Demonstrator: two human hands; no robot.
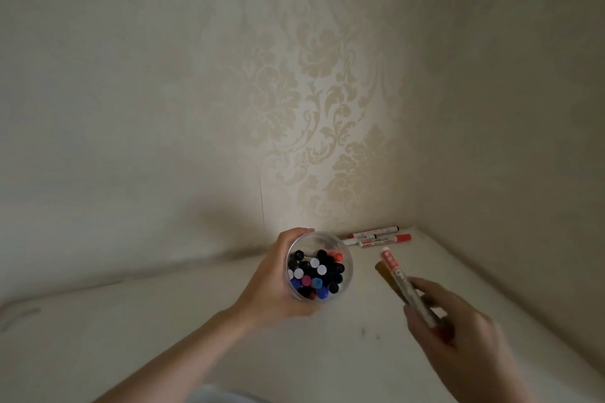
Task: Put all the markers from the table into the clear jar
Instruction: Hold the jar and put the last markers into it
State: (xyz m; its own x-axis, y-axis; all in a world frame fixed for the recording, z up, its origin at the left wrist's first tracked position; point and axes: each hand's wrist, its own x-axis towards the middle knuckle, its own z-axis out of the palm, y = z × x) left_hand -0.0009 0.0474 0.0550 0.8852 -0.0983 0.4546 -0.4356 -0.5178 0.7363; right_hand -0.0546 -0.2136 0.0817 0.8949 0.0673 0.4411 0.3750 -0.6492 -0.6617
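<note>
My left hand (271, 281) grips the clear jar (347, 267) from its left side and holds it upright above the white table (196, 321). The jar is packed with several markers standing on end, their black, white, blue, pink and red caps facing up. My right hand (465, 334) holds a white marker with red print (401, 281), its tip pointing up and left, to the right of the jar. Three more markers (376, 238) lie side by side on the table at the wall, behind the jar.
Patterned wallpaper covers the back wall (311, 108), and a plain side wall (523, 141) closes in the table's right edge, forming a corner near the lying markers. A brownish shadow falls on the table under the held marker.
</note>
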